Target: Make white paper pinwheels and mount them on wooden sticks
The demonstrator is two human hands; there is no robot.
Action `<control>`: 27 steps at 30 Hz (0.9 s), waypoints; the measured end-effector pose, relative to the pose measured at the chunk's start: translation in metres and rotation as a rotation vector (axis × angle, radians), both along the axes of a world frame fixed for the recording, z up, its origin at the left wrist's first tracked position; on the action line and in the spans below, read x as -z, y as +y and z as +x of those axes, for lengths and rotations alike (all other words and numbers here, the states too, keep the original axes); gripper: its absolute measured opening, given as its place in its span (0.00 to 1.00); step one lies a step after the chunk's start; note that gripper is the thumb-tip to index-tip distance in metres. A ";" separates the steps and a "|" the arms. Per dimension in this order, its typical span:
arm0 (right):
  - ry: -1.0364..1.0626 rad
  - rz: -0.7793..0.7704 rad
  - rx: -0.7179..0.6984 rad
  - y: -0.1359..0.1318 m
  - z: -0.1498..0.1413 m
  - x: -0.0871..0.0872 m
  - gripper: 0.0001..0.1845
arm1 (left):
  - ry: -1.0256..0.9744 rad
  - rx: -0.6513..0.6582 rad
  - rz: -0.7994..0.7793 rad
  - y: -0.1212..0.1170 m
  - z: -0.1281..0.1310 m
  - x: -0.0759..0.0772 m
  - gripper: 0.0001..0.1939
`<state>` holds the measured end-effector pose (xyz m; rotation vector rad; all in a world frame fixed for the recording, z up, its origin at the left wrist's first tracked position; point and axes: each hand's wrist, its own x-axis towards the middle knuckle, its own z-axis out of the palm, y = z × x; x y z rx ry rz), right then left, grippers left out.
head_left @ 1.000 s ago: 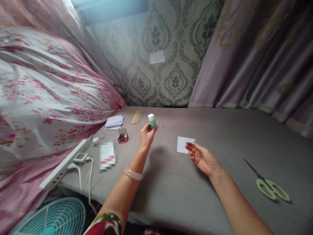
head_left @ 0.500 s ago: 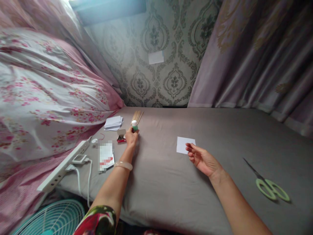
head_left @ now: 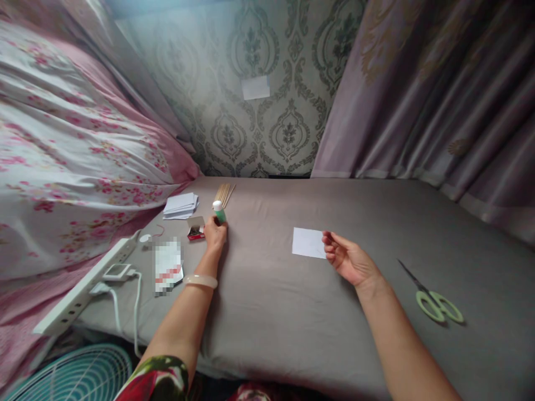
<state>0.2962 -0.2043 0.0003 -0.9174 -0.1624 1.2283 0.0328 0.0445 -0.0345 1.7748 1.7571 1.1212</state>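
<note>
My left hand (head_left: 216, 231) is closed around a glue stick (head_left: 218, 211) with a green body and white cap, held upright at the far left of the grey-covered surface. Just beside this hand is a small red box (head_left: 196, 233) with its lid up and small dark pieces inside. Wooden sticks (head_left: 224, 195) lie behind the glue stick. On the right, a square of white paper (head_left: 308, 243) lies flat. My right hand (head_left: 345, 259) hovers at the paper's right edge, fingers loosely curled and nothing visible in them. Farther right rest scissors (head_left: 432, 298) with light green handles.
A stack of white paper (head_left: 180, 206) is at the back left. A white power strip (head_left: 87, 287) with plugged cables runs along the left edge, near a blurred packet (head_left: 168, 264). A teal fan (head_left: 79, 373) stands below. A white card (head_left: 256, 88) is on the patterned wall.
My view has turned slightly right, so everything sits farther left. My right hand has shifted right relative to the paper and covers less of it. My left hand keeps hold of the glue stick.
</note>
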 end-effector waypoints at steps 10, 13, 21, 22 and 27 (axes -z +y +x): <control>-0.059 -0.014 0.080 -0.003 0.012 -0.003 0.05 | 0.083 -0.037 -0.032 -0.018 -0.004 -0.007 0.16; -0.132 -0.046 0.160 -0.005 0.018 -0.004 0.04 | 0.124 0.015 -0.044 -0.035 -0.007 -0.007 0.16; -0.569 -0.122 0.250 -0.002 0.017 0.007 0.05 | 0.099 0.665 -0.230 -0.097 0.042 -0.016 0.10; -0.646 -0.136 0.230 0.000 0.016 0.009 0.04 | 0.100 0.702 -0.237 -0.103 0.053 -0.017 0.10; -1.214 -0.268 0.133 0.000 0.014 0.024 0.03 | 0.202 0.711 -0.228 -0.116 0.097 -0.015 0.11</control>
